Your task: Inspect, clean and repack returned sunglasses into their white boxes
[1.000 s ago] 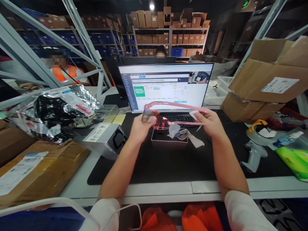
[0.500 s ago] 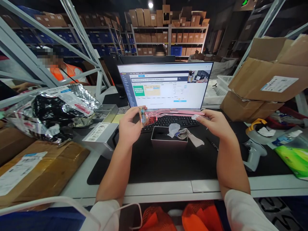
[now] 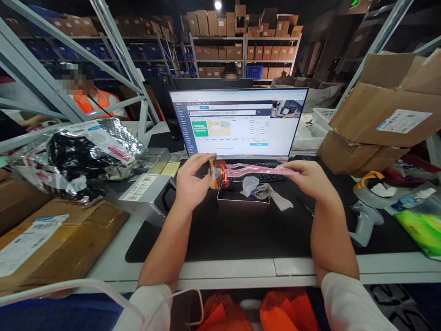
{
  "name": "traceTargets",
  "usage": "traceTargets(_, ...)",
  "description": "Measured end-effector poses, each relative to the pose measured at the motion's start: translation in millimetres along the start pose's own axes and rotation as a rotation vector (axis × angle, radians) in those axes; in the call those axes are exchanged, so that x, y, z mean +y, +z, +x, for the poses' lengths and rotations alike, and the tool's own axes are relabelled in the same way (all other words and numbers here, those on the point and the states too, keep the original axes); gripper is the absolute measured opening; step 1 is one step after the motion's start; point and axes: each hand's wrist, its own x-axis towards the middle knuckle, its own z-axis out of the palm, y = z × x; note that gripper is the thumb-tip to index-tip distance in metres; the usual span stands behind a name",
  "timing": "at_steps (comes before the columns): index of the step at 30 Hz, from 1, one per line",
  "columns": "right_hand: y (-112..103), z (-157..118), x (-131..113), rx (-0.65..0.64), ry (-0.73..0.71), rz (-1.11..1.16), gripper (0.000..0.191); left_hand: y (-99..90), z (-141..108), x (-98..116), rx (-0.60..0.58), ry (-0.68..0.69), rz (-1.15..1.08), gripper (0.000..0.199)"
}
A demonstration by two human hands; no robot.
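A pair of sunglasses with orange mirrored lenses and clear pink temples is held level in front of the monitor. My left hand pinches the lens front between thumb and fingers. At the other end, my right hand grips the tips of the pink temples. Just below them stands an open dark box with a light rim. A grey cloth pouch and crumpled translucent wrapping lie over its right part. Behind the glasses, the keyboard is partly covered.
A monitor stands at the back. To the left are a grey box, a taped parcel and a silvery bag. On the right sit a barcode scanner, a tape roll and stacked cartons. A co-worker sits far left.
The glasses have turned, so the orange lens face shows more, and both hands have shifted slightly right. The small white piece at my right fingertips no longer shows.
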Motion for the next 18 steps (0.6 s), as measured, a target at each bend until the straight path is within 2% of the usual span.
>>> traceTargets(4, 7, 2, 2, -0.009, 0.055, -0.014, 0.030, 10.4, -4, 6, 0.021, 0.081, -0.003, 0.031)
traceTargets(6, 9, 4, 4, -0.063, 0.074, -0.030, 0.030, 14.5, -6, 10, -0.026, 0.147, -0.026, 0.033)
traceTargets(8, 8, 6, 7, -0.203, 0.093, -0.040, 0.031, 16.4, -7, 13, -0.112, 0.186, -0.077, 0.034)
traceTargets(10, 5, 8, 9, -0.410, 0.109, 0.011, 0.035, 16.8, -8, 13, -0.200, 0.184, -0.171, 0.035)
traceTargets(12, 5, 10, 9, -0.597, 0.104, 0.152, 0.041, 17.7, -9, 11, -0.233, 0.128, -0.289, 0.035)
traceTargets(14, 13, 12, 8, -0.668, 0.087, 0.353, 0.047, 21.7, -10, 9, -0.195, -0.005, -0.427, 0.035)
traceTargets(16, 30, 14, 5, -0.582, 0.096, 0.554, 0.049, 30.3, -12, 9, -0.101, -0.184, -0.595, 0.041)
traceTargets(18, 54, 15, 2, -0.420, 0.137, 0.705, 0.050, 42.5, -15, 10, -0.009, -0.339, -0.769, 0.046)
